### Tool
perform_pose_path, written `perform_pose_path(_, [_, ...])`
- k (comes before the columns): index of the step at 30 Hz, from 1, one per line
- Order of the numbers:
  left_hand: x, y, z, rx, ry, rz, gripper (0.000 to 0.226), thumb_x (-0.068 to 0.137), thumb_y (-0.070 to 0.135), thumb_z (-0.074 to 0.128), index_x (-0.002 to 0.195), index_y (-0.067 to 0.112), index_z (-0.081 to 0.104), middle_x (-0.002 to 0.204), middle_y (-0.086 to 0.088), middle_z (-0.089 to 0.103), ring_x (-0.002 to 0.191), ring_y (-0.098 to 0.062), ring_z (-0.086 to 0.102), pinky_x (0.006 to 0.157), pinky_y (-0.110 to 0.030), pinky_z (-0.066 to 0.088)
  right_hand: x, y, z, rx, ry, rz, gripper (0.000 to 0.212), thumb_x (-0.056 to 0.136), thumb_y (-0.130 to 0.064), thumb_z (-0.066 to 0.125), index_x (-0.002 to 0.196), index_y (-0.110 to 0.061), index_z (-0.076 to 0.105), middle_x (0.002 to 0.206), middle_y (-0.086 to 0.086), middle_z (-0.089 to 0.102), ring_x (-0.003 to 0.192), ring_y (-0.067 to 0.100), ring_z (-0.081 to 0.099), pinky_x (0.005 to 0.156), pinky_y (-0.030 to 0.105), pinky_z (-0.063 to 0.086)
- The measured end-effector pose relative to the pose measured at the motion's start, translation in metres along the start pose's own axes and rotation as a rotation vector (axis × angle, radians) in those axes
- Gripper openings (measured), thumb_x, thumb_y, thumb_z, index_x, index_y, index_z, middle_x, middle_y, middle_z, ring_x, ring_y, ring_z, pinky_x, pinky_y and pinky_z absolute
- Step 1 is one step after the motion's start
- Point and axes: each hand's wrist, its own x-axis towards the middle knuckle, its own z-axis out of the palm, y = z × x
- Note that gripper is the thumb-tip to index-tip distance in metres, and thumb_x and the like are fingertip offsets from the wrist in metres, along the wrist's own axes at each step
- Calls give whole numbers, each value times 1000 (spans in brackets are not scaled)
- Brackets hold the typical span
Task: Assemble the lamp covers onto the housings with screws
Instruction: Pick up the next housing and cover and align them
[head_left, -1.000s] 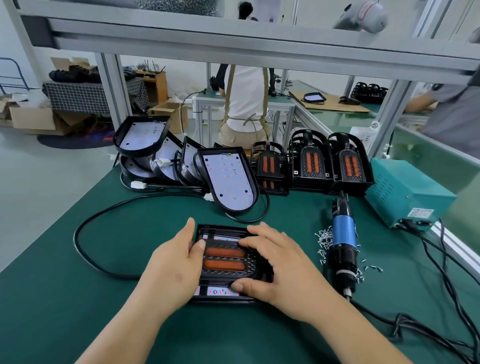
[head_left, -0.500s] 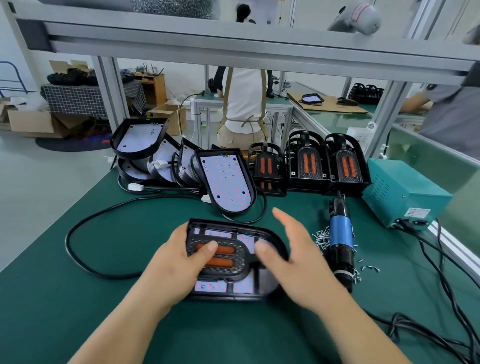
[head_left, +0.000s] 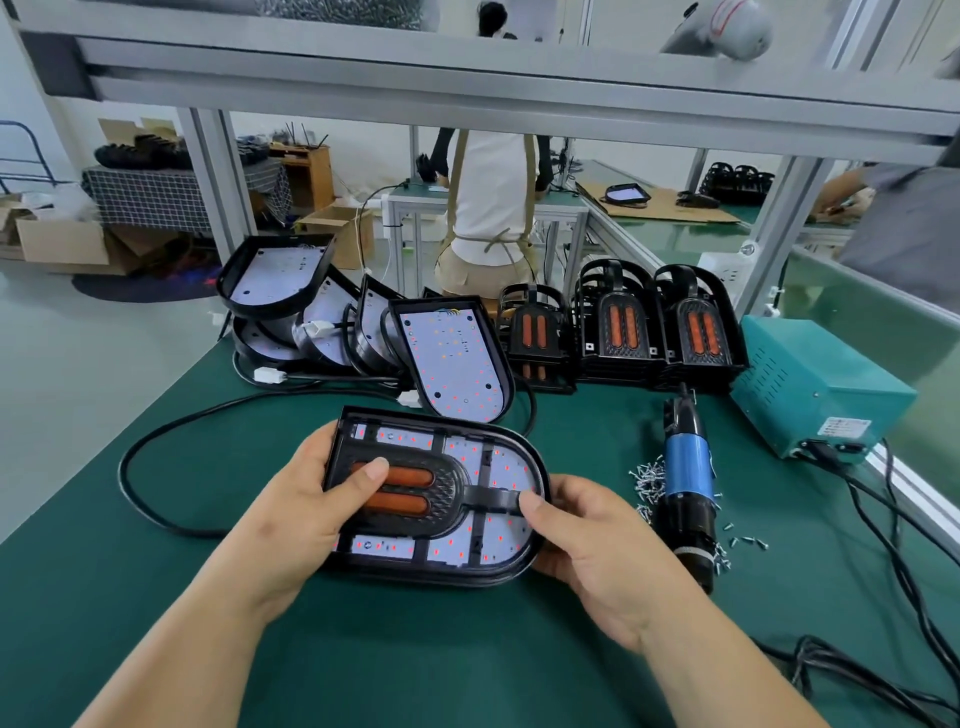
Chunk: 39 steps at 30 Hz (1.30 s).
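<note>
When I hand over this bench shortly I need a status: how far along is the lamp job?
Done: one cover sits in its housing. In hand: the left hand and right hand grip that housing, thumbs pressing on the cover. Remaining: fastening it; the screwdriver lies on the table beside loose screws, and open housings and stacked covers wait behind.

Both hands, left hand and right hand, gripped a black oval lamp housing with its black grille cover on the green table.
</note>
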Motion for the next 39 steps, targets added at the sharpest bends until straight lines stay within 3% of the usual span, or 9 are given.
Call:
perform_pose_path(9, [1, 3, 1, -6, -26, 75, 34, 79, 24, 70, 111, 35, 66, 107, -12, 75, 94, -30, 74, 73, -28, 60, -2, -3, -3, 79, -47, -43, 13, 93, -9, 62, 105, -7, 63, 85, 3, 72, 77, 14, 67, 70, 28, 54])
perform_pose_path(13, [0, 3, 2, -47, -23, 67, 35, 77, 23, 70, 110, 33, 66, 106, -14, 75, 92, -32, 74, 71, -31, 61, -5, -4, -5, 98, -88, -58, 36, 78, -23, 70, 109, -6, 63, 92, 10, 71, 82, 18, 67, 78, 33, 55])
perform_pose_path(17, [0, 0, 6, -73, -8, 67, 47, 78, 19, 70, 122, 26, 56, 107, -17, 74, 93, -37, 73, 72, -35, 61, -6, -7, -4, 79, -141, -13, 62, 66, -33, 76, 120, -11, 56, 110, 20, 71, 91, 25, 69, 94, 48, 53])
perform_pose_path(23, [3, 1, 12, -52, -21, 75, 52, 74, 19, 75, 122, 28, 55, 105, -15, 75, 90, -34, 74, 71, -31, 61, -3, -2, 0, 119, -82, -25, 63, 59, -32, 79, 116, -13, 58, 102, 8, 76, 84, 22, 72, 73, 38, 59])
perform_pose_path(28, [8, 11, 9, -15, -53, 49, 55, 69, 20, 78, 119, 28, 57, 104, -15, 75, 89, -34, 75, 69, -33, 61, -4, -2, 2, 136, -101, -7, 64, 57, -32, 79, 113, -12, 57, 98, 5, 76, 81, 21, 72, 66, 36, 59])
perform_pose_path(30, [14, 20, 6, 18, -101, 22, 56, 70, 16, 76, 122, 22, 55, 101, -16, 76, 87, -33, 75, 67, -32, 61, -6, -4, 1, 66, -101, -2, 60, 62, -37, 77, 113, -13, 58, 101, 4, 76, 85, 18, 72, 68, 33, 58])
perform_pose_path(34, [36, 53, -5, 205, -324, -51, 58, 71, 8, 84, 122, 21, 59, 104, -18, 75, 89, -32, 74, 71, -32, 60, -5, -19, -8, -367, -17, -146, 67, 60, -67, 66, 106, -18, 70, 94, -7, 73, 85, 3, 64, 83, 19, 51])
perform_pose_path(36, [53, 67, -2, 363, -462, -85, 58, 69, 7, 84, 121, 18, 61, 108, -16, 74, 95, -29, 73, 76, -32, 60, 2, -24, -3, -399, 15, -193, 64, 75, -64, 62, 120, -19, 68, 109, -9, 71, 104, 4, 64, 100, 27, 48])
perform_pose_path(39, [80, 78, 17, 502, -617, -166, 49, 69, 9, 80, 115, 16, 64, 104, -14, 75, 93, -27, 73, 79, -34, 60, 16, -25, 16, -389, 19, -221, 34, 96, -47, 55, 110, -19, 70, 107, -7, 74, 106, 12, 66, 98, 33, 50])
